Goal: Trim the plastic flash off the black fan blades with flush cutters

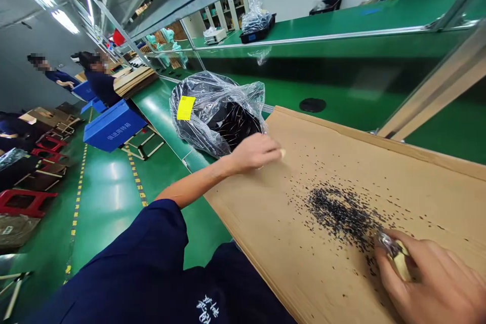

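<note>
A spread of tiny black pieces lies on the brown cardboard in front of me. My right hand, at the lower right edge of the pile, is closed round a small clear plastic bag with something dark in it. A pale yellow finger cover shows on one of its fingers. Left of the pile, my left hand is slightly blurred, its fingers curled together, with a pale cover at one fingertip. Whatever those fingers hold, if anything, is hidden. Just behind that hand sits a large clear bag of black parts with a yellow label.
A raised cardboard edge runs along the far side. Beyond it are a round black disc and a green shelf holding a black tray. Blue boxes and co-workers are at the left.
</note>
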`<action>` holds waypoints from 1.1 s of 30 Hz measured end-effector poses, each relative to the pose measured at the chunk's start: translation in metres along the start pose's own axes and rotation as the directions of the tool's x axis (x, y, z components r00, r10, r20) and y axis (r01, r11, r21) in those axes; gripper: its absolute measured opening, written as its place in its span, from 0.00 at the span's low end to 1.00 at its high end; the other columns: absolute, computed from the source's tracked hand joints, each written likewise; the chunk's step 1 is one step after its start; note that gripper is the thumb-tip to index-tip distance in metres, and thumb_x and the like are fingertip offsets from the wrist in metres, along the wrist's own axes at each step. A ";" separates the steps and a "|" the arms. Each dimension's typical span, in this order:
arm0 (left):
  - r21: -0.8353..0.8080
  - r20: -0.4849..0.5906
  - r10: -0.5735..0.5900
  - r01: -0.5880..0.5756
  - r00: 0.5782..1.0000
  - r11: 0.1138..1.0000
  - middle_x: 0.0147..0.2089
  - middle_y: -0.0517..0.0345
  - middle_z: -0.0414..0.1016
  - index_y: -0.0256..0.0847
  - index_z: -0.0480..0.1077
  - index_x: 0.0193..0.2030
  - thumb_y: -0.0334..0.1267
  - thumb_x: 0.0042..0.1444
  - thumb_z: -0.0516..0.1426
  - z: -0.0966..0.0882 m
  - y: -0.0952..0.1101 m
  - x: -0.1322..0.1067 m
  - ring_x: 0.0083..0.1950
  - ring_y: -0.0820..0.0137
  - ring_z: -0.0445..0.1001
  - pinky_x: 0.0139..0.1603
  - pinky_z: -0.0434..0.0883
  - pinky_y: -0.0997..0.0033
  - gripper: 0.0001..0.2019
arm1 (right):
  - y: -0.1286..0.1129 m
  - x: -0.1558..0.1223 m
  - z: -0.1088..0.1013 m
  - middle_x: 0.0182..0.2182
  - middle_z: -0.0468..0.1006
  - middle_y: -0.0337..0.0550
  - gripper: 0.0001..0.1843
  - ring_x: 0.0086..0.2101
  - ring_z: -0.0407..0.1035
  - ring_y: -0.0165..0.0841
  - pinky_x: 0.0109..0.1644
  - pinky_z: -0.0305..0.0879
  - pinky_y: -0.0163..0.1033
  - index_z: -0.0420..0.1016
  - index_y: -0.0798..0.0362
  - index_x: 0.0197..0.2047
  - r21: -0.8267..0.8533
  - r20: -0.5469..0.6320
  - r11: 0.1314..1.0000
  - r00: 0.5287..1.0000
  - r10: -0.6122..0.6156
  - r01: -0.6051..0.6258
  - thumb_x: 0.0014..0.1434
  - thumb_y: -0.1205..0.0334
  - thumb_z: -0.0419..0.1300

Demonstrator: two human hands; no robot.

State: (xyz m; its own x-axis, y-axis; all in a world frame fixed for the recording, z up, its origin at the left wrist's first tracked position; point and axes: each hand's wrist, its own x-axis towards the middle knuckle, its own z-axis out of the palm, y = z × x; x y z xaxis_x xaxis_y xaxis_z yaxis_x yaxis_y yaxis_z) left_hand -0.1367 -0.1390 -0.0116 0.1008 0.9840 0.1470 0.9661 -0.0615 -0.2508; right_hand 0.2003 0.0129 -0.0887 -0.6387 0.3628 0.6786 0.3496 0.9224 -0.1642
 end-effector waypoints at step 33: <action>0.021 0.158 -0.004 0.001 0.987 1.000 0.50 0.48 0.73 0.42 0.72 0.53 0.36 0.72 0.50 0.006 0.029 -0.030 0.48 0.63 0.70 0.46 0.64 0.63 0.11 | -0.011 0.007 -0.010 0.27 0.78 0.41 0.11 0.27 0.68 0.33 0.32 0.61 0.38 0.75 0.52 0.41 -0.060 0.020 0.995 0.996 -0.084 0.085 0.68 0.56 0.56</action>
State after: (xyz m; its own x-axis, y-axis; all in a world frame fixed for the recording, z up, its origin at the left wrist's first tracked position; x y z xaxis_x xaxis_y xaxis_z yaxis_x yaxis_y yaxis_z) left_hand -0.1133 -0.1695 -0.0288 0.0580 0.9983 -0.0051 0.9609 -0.0572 -0.2708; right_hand 0.1992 0.0040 -0.0753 -0.6795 0.2871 0.6752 0.3344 0.9403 -0.0632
